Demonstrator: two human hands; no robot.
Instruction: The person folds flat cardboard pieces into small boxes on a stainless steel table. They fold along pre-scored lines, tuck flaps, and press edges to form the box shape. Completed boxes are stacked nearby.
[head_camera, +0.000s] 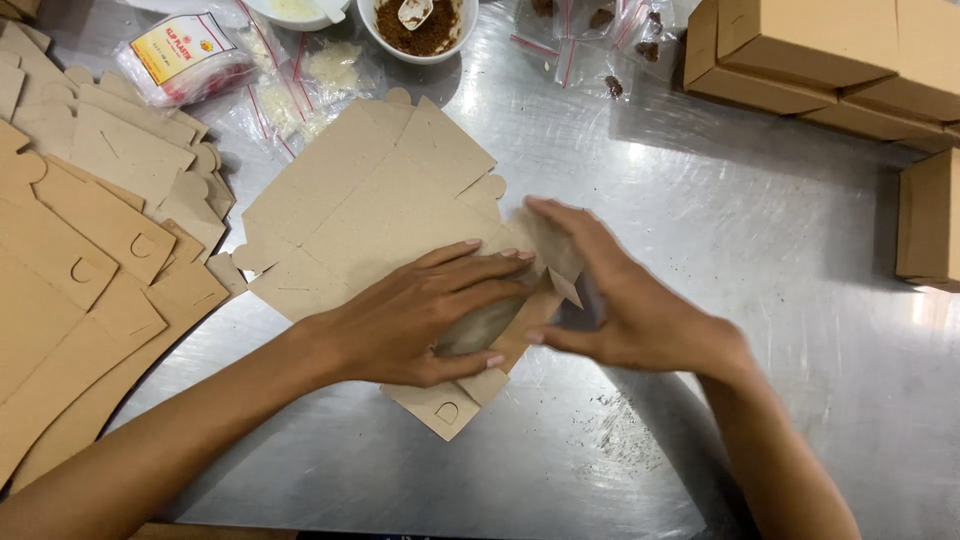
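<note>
The flat cardboard box blank (370, 200) is pinched at one flap by left hand (420, 315) and right hand (630, 310).

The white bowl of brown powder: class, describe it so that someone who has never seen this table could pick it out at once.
Start from the metal table and look to its far edge, above the flat cardboard box blank under both hands. There stands the white bowl of brown powder, a small white scoop in it. The neighbouring white bowl to its left holds something pale, not brown.
</note>
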